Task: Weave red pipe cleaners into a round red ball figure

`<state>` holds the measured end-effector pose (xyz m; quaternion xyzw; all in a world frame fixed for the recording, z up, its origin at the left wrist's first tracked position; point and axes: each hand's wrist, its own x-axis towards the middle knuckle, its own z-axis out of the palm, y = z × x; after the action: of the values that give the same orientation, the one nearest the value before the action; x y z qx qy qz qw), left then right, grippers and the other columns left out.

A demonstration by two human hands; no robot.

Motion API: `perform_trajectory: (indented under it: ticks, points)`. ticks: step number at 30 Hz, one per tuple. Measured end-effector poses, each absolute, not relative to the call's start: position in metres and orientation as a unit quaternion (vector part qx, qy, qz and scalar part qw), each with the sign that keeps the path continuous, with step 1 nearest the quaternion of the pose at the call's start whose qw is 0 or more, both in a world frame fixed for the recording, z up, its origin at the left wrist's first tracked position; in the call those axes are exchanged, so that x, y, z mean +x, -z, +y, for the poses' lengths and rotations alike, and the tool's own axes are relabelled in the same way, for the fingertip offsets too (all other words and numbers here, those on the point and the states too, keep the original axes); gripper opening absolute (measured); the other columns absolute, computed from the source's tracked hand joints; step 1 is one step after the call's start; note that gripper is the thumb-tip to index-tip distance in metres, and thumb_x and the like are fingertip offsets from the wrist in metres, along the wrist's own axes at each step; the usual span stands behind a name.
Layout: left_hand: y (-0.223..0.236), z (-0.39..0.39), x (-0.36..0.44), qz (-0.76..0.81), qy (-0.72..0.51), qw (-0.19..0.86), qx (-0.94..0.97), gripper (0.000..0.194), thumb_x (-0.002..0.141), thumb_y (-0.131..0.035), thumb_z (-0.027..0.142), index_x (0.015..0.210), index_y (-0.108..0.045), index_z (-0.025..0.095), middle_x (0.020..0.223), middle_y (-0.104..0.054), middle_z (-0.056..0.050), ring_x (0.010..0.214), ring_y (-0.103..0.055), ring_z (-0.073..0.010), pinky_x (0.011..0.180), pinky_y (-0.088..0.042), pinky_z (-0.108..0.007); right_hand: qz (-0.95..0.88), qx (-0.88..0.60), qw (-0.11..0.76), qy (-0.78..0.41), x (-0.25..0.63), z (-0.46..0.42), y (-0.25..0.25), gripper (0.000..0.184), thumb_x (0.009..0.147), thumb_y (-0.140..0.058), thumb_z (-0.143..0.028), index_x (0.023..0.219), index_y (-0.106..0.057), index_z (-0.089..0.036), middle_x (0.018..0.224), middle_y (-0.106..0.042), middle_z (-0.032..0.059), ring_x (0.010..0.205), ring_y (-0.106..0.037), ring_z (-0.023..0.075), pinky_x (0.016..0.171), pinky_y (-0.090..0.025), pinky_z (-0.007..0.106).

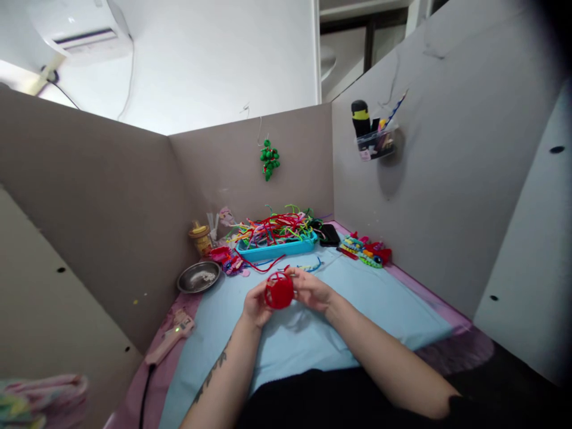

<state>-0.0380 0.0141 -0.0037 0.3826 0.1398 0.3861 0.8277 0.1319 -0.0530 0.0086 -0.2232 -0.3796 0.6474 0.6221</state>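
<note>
Above the middle of the light blue cloth, both hands hold a red, round, basket-like pipe-cleaner piece (280, 292), with a solid fuzzy base and open ribs toward its top. My left hand (256, 305) has its fingers closed on the piece's left side. Over on the right side, my right hand (310, 289) grips its upper edge, thumb and fingers bent around it. A short red end stands up by the right fingertips. Loose red and blue pipe cleaners (313, 267) lie on the cloth just beyond the hands.
A blue tray (277, 249) heaped with coloured pipe cleaners stands at the back. To the left are a metal bowl (199, 277) with small white bits and a pink glue gun (170, 341) with a lit green light. Colourful finished pieces (365, 250) lie at the right.
</note>
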Motion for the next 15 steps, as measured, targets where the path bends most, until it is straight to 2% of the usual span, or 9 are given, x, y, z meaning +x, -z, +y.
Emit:
perform_trajectory:
  ticks: [3, 6, 9, 12, 15]
  points:
    - [0.001, 0.028, -0.042, 0.184, -0.466, 0.794, 0.345, 0.011, 0.074, -0.061, 0.024, 0.075, -0.054, 0.015, 0.059, -0.057, 0.002, 0.037, -0.038, -0.0019, 0.034, -0.026, -0.012, -0.311, -0.254, 0.720, -0.565, 0.162, -0.046, -0.013, 0.022, 0.067, -0.069, -0.033, 0.078, -0.053, -0.022, 0.075, -0.065, 0.0009, 0.075, -0.063, 0.0179, 0.066, -0.048, 0.033]
    - [0.000, 0.036, -0.042, 0.229, -0.521, 0.754, 0.328, 0.017, 0.074, -0.064, 0.027, 0.070, -0.050, 0.016, 0.056, -0.052, 0.005, 0.035, -0.031, -0.0005, 0.032, -0.019, -0.012, -0.302, -0.269, 0.762, -0.506, 0.191, -0.049, -0.019, 0.021, 0.069, -0.066, -0.038, 0.068, -0.051, -0.024, 0.064, -0.060, -0.0004, 0.067, -0.060, 0.0182, 0.062, -0.047, 0.034]
    - [0.003, 0.033, -0.035, 0.273, -0.541, 0.718, 0.343, 0.023, 0.068, -0.070, 0.029, 0.070, -0.051, 0.016, 0.052, -0.047, 0.007, 0.035, -0.029, -0.0012, 0.033, -0.014, -0.015, -0.314, -0.291, 0.775, -0.465, 0.187, -0.054, -0.029, 0.017, 0.071, -0.065, -0.038, 0.068, -0.054, -0.024, 0.064, -0.058, -0.0015, 0.065, -0.057, 0.0162, 0.060, -0.045, 0.031]
    - [0.003, 0.024, -0.029, 0.300, -0.545, 0.682, 0.384, 0.027, 0.063, -0.075, 0.032, 0.071, -0.056, 0.014, 0.050, -0.045, 0.008, 0.037, -0.030, -0.0020, 0.035, -0.014, -0.016, -0.376, -0.331, 0.743, -0.443, 0.149, -0.052, -0.041, 0.010, 0.069, -0.069, -0.027, 0.074, -0.062, -0.022, 0.073, -0.061, 0.0003, 0.072, -0.056, 0.0168, 0.067, -0.044, 0.031]
    - [0.000, 0.015, -0.026, 0.310, -0.547, 0.649, 0.429, 0.028, 0.060, -0.076, 0.034, 0.070, -0.058, 0.015, 0.051, -0.047, 0.007, 0.040, -0.032, -0.0032, 0.039, -0.018, -0.017, -0.620, -0.452, 0.607, -0.206, 0.107, -0.038, -0.046, 0.002, 0.068, -0.067, -0.021, 0.070, -0.067, -0.021, 0.092, -0.060, 0.0043, 0.094, -0.053, 0.0223, 0.087, -0.039, 0.040]
